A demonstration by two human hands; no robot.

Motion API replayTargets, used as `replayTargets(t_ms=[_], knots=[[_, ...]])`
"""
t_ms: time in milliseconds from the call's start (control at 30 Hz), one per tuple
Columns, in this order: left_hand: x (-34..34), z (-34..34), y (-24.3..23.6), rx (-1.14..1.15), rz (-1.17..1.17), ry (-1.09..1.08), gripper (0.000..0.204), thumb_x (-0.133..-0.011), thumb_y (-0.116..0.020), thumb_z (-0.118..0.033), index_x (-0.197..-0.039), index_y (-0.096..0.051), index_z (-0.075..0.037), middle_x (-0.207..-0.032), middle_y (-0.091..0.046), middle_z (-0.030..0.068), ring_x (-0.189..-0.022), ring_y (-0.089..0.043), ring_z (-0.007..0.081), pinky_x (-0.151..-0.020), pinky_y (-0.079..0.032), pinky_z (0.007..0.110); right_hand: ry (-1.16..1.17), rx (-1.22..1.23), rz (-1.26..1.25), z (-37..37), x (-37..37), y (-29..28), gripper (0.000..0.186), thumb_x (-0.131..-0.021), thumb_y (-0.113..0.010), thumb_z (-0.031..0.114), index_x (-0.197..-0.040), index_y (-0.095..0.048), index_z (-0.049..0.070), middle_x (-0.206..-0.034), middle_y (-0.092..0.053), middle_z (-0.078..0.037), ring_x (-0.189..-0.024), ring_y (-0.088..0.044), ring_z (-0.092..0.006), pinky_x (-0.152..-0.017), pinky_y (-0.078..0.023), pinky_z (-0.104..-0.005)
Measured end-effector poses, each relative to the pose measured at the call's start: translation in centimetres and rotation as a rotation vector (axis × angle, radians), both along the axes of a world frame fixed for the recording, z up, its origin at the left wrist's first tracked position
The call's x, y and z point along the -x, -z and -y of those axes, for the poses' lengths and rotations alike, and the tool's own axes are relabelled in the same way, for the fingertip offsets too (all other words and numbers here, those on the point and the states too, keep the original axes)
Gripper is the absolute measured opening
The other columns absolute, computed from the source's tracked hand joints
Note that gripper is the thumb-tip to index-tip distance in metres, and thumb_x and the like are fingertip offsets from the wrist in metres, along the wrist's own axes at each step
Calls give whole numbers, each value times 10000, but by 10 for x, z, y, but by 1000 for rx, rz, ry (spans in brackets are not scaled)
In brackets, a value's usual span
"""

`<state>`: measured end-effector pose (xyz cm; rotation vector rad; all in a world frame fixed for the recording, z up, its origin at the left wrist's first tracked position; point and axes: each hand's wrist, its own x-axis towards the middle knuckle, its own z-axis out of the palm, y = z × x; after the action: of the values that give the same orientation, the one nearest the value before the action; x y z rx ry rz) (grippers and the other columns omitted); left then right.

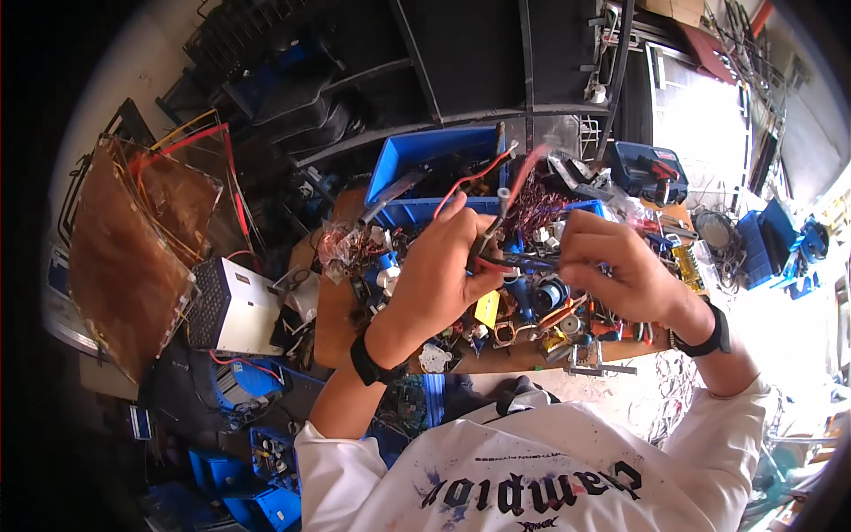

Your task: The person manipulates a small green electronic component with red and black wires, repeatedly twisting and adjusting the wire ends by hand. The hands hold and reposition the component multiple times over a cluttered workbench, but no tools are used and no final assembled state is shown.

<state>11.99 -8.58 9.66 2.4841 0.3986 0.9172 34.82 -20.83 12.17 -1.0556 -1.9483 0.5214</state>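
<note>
My left hand [439, 288] is closed on a bundle of cables, with a red lead [470, 177] rising from it and a dark cable [496, 226] ending in a pale connector [503, 195]. My right hand [612, 266] has its fingers curled at the end of a dark, long object [532, 262], perhaps a tool, that reaches across to the left hand; I cannot make out exactly what it is. Beneath them small electronic parts, a round blue-rimmed part [550, 294] and a yellow piece [487, 309] lie on a wooden table [332, 346].
A blue bin [390, 160] of parts stands behind the hands, a dark toolbox [634, 168] back right. To the left are a pale metal case [235, 306] and a brown panel [124, 257]. Blue containers [767, 248] sit at right, others [266, 505] on the lower left.
</note>
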Motion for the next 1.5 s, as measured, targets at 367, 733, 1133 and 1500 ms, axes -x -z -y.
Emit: replayTargets(t_ms=[367,733,1133,1500], knots=[[-26,1,0,-214,-26,-10,354,-707,-780,-123,-935,-526,-31,-815,-556,136,-858,-591,380,-1056,-428,519,243,22,234,-27,28,-4,128,-876,-647,130,-915,-640,9,-779,-636,-169,-764,-615,-383,-703,-484,-463],[11,-20,6,-223,-34,10,391,-844,-712,-320,-988,-513,-17,-932,-636,127,-920,-642,336,-1169,-269,543,-42,70,29,-9,-24,14,143,-911,-655,158,-910,-636,17,-860,-650,-100,-848,-620,-284,-846,-408,-389],[-7,-19,3,-379,-121,-50,362,-755,-755,-196,-972,-536,-6,-890,-609,96,-871,-628,316,-1137,-349,518,197,79,211,-30,36,5,218,-939,-587,201,-834,-613,13,-660,-599,-190,-642,-612,-398,-568,-474,-465],[12,-24,14,-269,-159,-16,464,-778,-759,-278,-1063,-554,24,-910,-625,106,-876,-643,305,-1167,-295,516,77,89,192,-10,-15,14,193,-944,-582,146,-832,-562,-10,-722,-575,-198,-683,-591,-396,-604,-426,-457]])
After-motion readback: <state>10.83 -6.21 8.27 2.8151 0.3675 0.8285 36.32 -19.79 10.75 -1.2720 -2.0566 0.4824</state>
